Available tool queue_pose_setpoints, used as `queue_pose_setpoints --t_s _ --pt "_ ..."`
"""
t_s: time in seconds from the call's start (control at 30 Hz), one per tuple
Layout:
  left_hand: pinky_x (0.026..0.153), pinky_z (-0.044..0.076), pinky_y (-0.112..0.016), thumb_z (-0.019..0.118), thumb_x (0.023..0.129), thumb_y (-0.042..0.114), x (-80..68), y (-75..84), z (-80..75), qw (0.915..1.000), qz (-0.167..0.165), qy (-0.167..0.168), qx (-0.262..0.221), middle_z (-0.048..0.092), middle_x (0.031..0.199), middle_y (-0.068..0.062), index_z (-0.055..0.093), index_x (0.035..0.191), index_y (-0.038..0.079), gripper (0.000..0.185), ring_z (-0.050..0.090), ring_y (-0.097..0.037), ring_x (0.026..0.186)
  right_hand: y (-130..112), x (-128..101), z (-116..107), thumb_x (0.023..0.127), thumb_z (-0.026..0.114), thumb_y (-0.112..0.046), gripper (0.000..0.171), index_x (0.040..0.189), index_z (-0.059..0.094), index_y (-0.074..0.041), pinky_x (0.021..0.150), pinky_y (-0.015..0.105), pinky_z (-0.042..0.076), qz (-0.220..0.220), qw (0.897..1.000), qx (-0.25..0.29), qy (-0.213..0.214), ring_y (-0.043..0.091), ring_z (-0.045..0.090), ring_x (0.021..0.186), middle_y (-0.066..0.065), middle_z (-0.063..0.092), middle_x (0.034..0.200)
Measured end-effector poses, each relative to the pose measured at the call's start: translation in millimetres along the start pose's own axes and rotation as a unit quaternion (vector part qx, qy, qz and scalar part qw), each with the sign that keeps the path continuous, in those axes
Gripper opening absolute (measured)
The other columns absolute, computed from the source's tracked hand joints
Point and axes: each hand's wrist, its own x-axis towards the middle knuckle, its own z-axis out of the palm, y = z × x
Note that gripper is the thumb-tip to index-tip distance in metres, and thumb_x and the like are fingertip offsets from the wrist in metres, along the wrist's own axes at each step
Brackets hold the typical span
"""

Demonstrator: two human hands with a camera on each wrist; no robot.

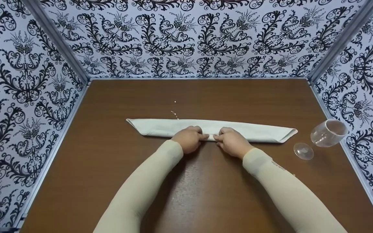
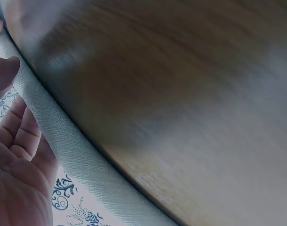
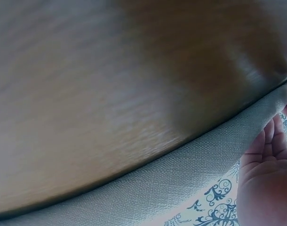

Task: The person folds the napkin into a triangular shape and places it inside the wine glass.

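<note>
White folded cloth (image 1: 212, 129) lies across the brown tabletop (image 1: 206, 194), left of a tipped glass (image 1: 325, 136); our left hand (image 1: 189, 138) and right hand (image 1: 233, 141) each keep a pinching grip on its near edge.

Long beige sleeves (image 1: 147, 181) reach both wrists — small marking, perhaps lettering, on the right.

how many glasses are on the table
1. A clear stemmed glass lies on its side near the right edge of the table, just past the right end of the folded cloth. None other shows; both hands are on the cloth.
</note>
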Motion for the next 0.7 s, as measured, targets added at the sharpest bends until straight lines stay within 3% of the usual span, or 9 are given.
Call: queue_pose_setpoints --t_s 0.23,0.5,0.7 --pt "0.098 0.056 -0.039 0.070 0.100 0.019 4.0 -2.2 2.2 0.9997 0.011 0.018 0.010 0.068 0.121 -0.004 0.071 0.139 0.034 0.041 0.067 -0.026 0.111 0.8 2.1 -0.1 0.099 0.074 -0.017 0.011 0.102 0.081 -0.009 0.073 0.041 0.050 0.004 1.000 -0.001 0.002 0.020 0.053 0.076 0.004 0.060 0.087" --pt "0.092 0.058 -0.040 0.078 0.095 0.020 10.4 -0.3 4.9 0.9989 -0.014 0.044 -0.009 0.073 0.109 -0.001 0.080 0.124 0.030 0.031 0.071 -0.024 0.103 0.8 5.1 1.2 0.101 0.071 -0.015 0.014 0.107 0.083 -0.010 0.073 0.044 0.052 -0.006 0.999 -0.024 0.022 0.023 0.056 0.074 0.005 0.063 0.083" --pt "0.092 0.060 -0.042 0.065 0.104 0.028 13.5 3.2 7.3 0.9973 -0.033 0.060 0.025 0.077 0.105 -0.003 0.082 0.118 0.029 0.022 0.074 -0.026 0.101 -0.4 3.6 0.4 0.101 0.069 -0.011 0.018 0.111 0.083 -0.009 0.078 0.047 0.056 -0.020 0.998 -0.046 0.034 0.029 0.065 0.081 0.008 0.069 0.086"
